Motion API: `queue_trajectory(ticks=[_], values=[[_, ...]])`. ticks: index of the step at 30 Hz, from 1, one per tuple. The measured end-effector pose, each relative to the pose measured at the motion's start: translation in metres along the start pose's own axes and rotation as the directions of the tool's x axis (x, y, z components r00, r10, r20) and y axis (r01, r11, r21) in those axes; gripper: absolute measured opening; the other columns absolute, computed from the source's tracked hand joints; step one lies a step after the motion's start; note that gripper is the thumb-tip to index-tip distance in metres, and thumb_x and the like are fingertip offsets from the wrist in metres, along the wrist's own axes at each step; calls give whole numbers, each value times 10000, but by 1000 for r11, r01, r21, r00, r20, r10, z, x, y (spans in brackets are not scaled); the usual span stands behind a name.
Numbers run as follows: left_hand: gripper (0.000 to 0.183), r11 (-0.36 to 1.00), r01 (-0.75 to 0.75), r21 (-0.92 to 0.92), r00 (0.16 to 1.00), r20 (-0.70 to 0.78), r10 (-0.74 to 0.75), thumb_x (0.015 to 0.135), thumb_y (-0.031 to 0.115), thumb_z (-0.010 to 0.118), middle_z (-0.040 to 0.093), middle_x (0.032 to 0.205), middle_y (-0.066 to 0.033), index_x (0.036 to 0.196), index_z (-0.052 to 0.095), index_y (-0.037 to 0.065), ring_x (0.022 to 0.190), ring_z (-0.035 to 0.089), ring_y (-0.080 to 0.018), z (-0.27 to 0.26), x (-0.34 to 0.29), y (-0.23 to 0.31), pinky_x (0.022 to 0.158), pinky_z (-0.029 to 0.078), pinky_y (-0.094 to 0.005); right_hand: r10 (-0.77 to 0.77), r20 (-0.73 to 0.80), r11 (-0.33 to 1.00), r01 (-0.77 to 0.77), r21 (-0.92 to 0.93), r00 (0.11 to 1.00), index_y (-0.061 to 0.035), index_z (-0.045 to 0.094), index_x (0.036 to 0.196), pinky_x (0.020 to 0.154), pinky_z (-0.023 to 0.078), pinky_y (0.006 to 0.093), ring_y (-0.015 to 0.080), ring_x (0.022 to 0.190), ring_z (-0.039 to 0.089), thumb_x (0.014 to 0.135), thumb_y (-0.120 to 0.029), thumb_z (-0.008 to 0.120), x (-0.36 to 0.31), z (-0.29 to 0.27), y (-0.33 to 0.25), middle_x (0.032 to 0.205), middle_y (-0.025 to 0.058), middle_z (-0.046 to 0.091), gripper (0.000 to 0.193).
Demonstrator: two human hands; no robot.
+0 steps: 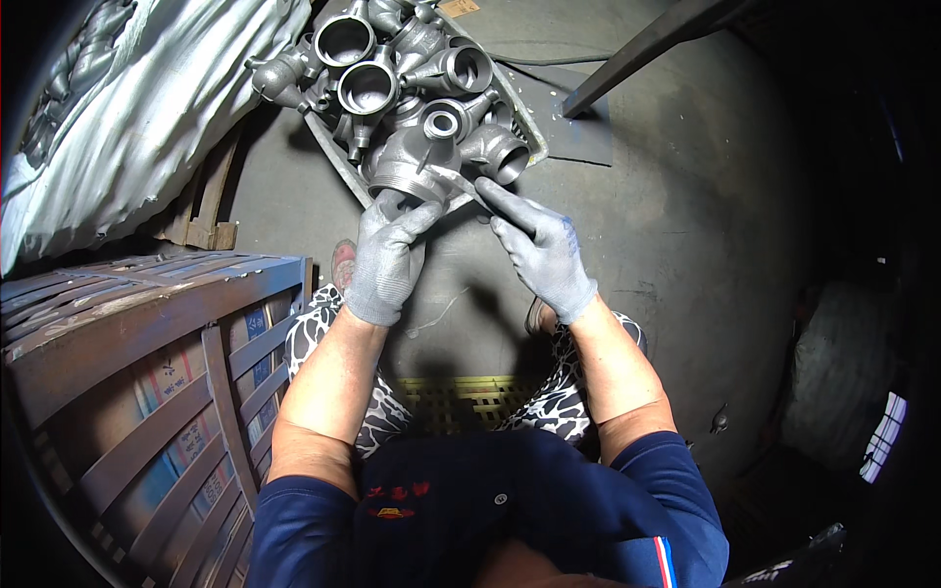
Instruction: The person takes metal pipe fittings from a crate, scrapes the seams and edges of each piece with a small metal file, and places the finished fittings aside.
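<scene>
My left hand [385,263], in a grey work glove, grips a grey metal pipe fitting [417,162] by its threaded rim, fingers inside the opening and thumb outside. The fitting is tilted, with a smaller round port on top. My right hand [544,253], gloved too, closes round a thin flat blade-like tool [459,182]; its pale tip lies against the fitting's side. Whether it is a file or a scraper I cannot tell. Behind my hands a heap of similar metal fittings [368,86] fills a shallow bin [333,162].
A wooden slatted crate [147,323] with cartons inside stands at the left. Beyond it is a white woven sack [167,108] beside more castings. A dark metal leg [627,59] rises at the far right. Below me shows a yellow plastic grid [456,394].
</scene>
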State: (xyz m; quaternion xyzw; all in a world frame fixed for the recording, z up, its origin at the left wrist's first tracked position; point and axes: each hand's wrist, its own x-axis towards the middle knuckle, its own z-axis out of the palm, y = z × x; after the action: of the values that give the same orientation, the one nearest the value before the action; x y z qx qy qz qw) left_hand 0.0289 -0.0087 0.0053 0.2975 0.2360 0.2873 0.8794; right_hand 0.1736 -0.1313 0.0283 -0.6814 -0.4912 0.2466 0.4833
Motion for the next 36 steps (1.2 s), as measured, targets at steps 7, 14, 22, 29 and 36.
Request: queue_trajectory(ticks=[7, 14, 22, 29, 36], values=[[363, 996, -21, 86, 1000, -21, 23, 825, -5, 591, 591, 1117, -85, 1182, 533, -27, 1033, 550, -154, 2, -5, 4, 946, 408, -286, -39, 14, 966, 42, -255, 999, -129, 601, 1221, 780, 516, 355, 309, 927, 633, 846, -57, 580, 1, 7, 1, 1050, 132, 646, 382], [358, 990, -32, 136, 998, -48, 39, 837, 15, 588, 590, 1128, -82, 1189, 536, -22, 1049, 543, -150, 0, -8, 5, 948, 401, -280, -65, 2, 925, 61, -374, 998, -171, 594, 1230, 754, 522, 360, 302, 896, 636, 832, -40, 584, 3, 12, -5, 1032, 104, 647, 419], [366, 982, -3, 187, 998, -64, 16, 828, 18, 592, 581, 1142, -92, 1187, 536, -30, 1067, 530, -155, -4, -8, 6, 966, 386, -285, -124, -42, 838, 82, -539, 991, -205, 627, 1185, 734, 517, 360, 272, 862, 630, 771, 9, 578, 7, 13, -10, 1001, 76, 653, 468], [353, 991, -22, 134, 998, -49, 29, 831, 23, 592, 583, 1132, -95, 1175, 537, -38, 1064, 531, -156, -7, -8, 5, 957, 392, -285, -141, 73, 745, 154, -649, 987, -193, 660, 1137, 737, 510, 364, 265, 870, 614, 724, 40, 578, 9, 10, -16, 969, 77, 649, 481], [428, 981, -3, 194, 999, -35, 10, 858, 29, 539, 556, 1181, -118, 1267, 456, -64, 1088, 542, -199, -9, -10, 10, 1002, 407, -335, -69, 106, 925, 104, -365, 992, -139, 647, 1149, 743, 504, 347, 289, 858, 627, 761, 28, 573, 6, 9, -7, 942, 115, 643, 428]])
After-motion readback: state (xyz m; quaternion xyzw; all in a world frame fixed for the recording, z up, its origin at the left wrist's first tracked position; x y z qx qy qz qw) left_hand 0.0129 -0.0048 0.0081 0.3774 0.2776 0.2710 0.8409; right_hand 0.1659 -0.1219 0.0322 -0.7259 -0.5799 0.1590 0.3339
